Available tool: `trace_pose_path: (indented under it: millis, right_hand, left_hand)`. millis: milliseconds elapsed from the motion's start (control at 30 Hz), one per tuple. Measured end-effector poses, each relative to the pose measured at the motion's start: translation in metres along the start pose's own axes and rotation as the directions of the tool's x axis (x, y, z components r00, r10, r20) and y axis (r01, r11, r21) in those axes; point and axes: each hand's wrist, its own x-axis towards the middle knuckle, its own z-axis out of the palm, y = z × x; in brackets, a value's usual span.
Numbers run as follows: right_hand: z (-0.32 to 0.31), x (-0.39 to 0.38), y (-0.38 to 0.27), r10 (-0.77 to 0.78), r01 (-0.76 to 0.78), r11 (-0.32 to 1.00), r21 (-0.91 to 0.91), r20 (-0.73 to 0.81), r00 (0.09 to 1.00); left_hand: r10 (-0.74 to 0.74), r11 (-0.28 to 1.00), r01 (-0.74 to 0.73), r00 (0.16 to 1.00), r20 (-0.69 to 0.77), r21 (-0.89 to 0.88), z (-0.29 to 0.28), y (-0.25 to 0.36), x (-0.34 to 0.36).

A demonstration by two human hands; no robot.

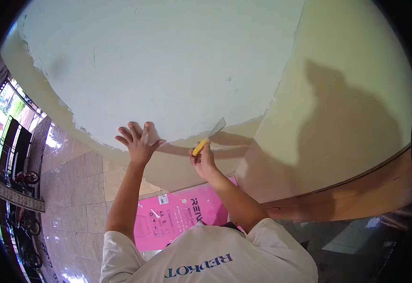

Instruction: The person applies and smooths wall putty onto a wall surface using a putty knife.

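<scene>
Wearing a white short-sleeved T-shirt [243, 252] printed with dark lettering, nearest of all and well below both hands. Holding a yellow-handled putty knife [200, 147] in the right hand [204, 161], with fingers and thumb closed around the handle. Running the knife's long axis on a slant, from handle butt at lower left to blade tip at upper right. Pointing the pale, thin blade [217, 127] up and rightward, past the right hand and away from the body. Keeping the knife to the right of the left hand [140, 141] and apart from it, over the ragged lower border of a white skim coat [168, 61]. Cannot tell the blade as touching or just clear of the beige wall [352, 52].

Spreading the left hand wide, palm toward the wall near that same border, with fingers fanned upward and leftward, thumb out toward the right hand, and whitish specks on its back. Seeing the white coat stretch broad and high above both hands. To the right of the right hand, seeing a large dark shadow [347, 127] on the beige surface. Below the hands, seeing pink printed cardboard [180, 226] on a tiled floor [74, 188]. Far left of the left hand, seeing parked motorbikes [31, 222] beside dark railings [8, 139].
</scene>
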Motion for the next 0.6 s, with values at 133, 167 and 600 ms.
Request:
trace_pose_path:
  millis: [133,167,600]
  right_hand:
    - [-0.028,0.01,-0.062,-0.047,0.07,0.986,0.149,-0.154,0.987]
    - [-0.038,0.012,-0.075,-0.045,0.067,0.987,0.145,-0.151,0.988]
    - [-0.088,0.023,-0.088,-0.23,0.207,0.948,-0.243,-0.07,0.971]
  left_hand:
    - [-0.028,0.999,0.029,0.999,0.018,-0.016,-0.005,-0.001,-0.002]
    - [-0.011,1.0,0.011,1.0,0.01,0.017,-0.006,-0.001,-0.003]
    - [-0.097,0.99,0.111,0.984,0.152,-0.083,0.0,0.088,0.038]
